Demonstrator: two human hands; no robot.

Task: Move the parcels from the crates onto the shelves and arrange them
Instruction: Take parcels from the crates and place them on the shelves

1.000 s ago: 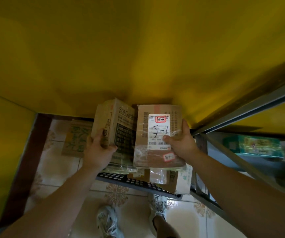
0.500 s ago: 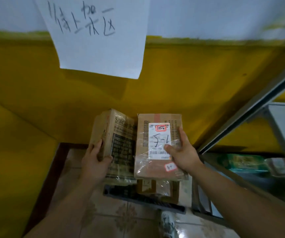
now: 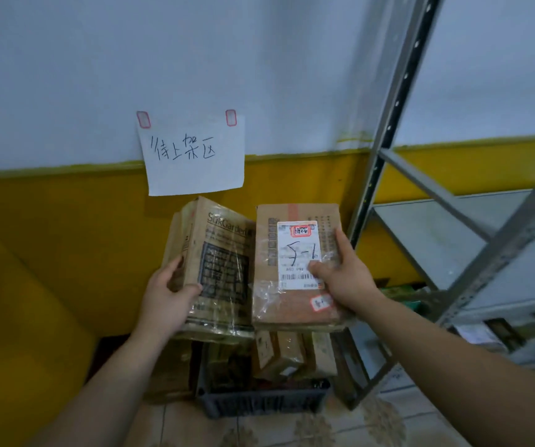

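Seen from a head-worn camera: a person's two bare forearms reach forward and down. A dark plastic crate (image 3: 259, 401) sits on the tiled floor against a wall, and every position below is given from it.

Directly above the crate and lifted clear of it, two parcels are held side by side. Their inner edges are close or touching; I cannot tell which.

- **Above the crate's left part:** the left hand (image 3: 166, 301) grips a printed carton (image 3: 224, 269) wrapped in clear tape. The fingers curl round its left edge, the thumb lies across its front, and the carton tilts slightly.
- **Above the crate's right part:** the right hand (image 3: 346, 279) grips a labelled box (image 3: 266, 253). The thumb presses on its white shipping label, hand-marked "5-1", and the fingers wrap the right edge.

Several smaller parcels (image 3: 288, 353) lie inside the crate. Higher above it, a handwritten paper notice (image 3: 195, 156) is stuck to the wall. To the right of the crate stands a grey metal shelf unit (image 3: 385, 150). One shelf board (image 3: 427, 240) sits at roughly the height of the held parcels.

The step in hand looks like the carry: both parcels are out of the crate and neither is on a shelf yet. The next move probably calls for a turn to the right of the crate. Each parcel would then be set flat on a board, likely one at a time and with its label facing outward. The grip should be firm, since the tape wrapping looks slippery.
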